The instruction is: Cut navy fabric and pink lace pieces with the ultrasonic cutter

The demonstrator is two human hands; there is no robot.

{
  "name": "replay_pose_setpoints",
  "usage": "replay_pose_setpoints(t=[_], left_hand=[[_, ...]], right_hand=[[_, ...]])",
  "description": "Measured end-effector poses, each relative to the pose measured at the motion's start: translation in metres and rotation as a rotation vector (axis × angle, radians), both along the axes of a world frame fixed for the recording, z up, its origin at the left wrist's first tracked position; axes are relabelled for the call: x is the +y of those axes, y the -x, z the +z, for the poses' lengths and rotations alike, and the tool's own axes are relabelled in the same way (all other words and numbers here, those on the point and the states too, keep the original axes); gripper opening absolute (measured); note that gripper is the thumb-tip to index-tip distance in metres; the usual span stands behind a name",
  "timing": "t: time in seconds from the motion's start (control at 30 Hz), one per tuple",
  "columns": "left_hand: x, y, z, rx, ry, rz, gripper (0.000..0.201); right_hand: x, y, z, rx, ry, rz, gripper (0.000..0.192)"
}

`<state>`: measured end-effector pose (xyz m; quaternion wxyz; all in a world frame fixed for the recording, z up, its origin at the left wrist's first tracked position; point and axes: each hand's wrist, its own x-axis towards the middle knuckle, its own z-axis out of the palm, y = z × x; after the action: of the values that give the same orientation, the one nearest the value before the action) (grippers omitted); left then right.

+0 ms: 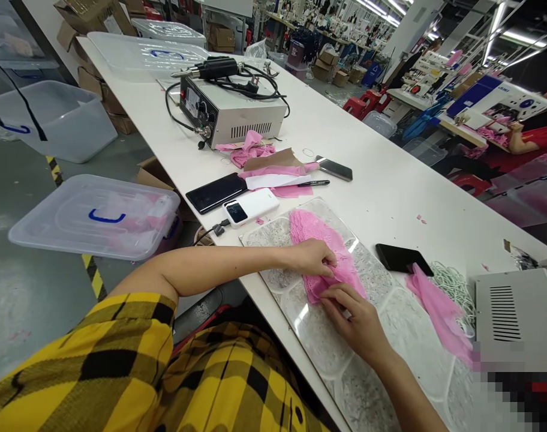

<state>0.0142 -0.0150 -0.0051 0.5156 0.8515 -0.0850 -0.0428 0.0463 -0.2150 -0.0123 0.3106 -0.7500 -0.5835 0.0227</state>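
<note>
A piece of thin pink fabric (318, 231) with ruffled, lacy edging lies on a clear mat with a marble pattern (327, 342). My left hand (313, 257) rests on the middle of the fabric, fingers curled and closed on it. Lower down, my right hand (352, 315) has thumb and fingertips pinched together at the fabric's near edge. What exactly sits between the fingertips is partly hidden by the hands.
A grey control box (237, 117) with a corded handpiece stands at the back. Around the mat are a white power bank (251, 207), phones, a pen (313, 183), more pink fabric (439, 315) and white cord (456, 288). Another grey box (516, 318) is at right. A co-worker (537, 138) sits farther off.
</note>
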Motion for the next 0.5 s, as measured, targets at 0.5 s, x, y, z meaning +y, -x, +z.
replay_pose_setpoints(t=[0.5], left_hand=[[0.005,0.006,0.002,-0.043,-0.036,-0.085,0.034]], right_hand=[[0.003,-0.014,0.004,0.098,-0.173,-0.372,0.017]])
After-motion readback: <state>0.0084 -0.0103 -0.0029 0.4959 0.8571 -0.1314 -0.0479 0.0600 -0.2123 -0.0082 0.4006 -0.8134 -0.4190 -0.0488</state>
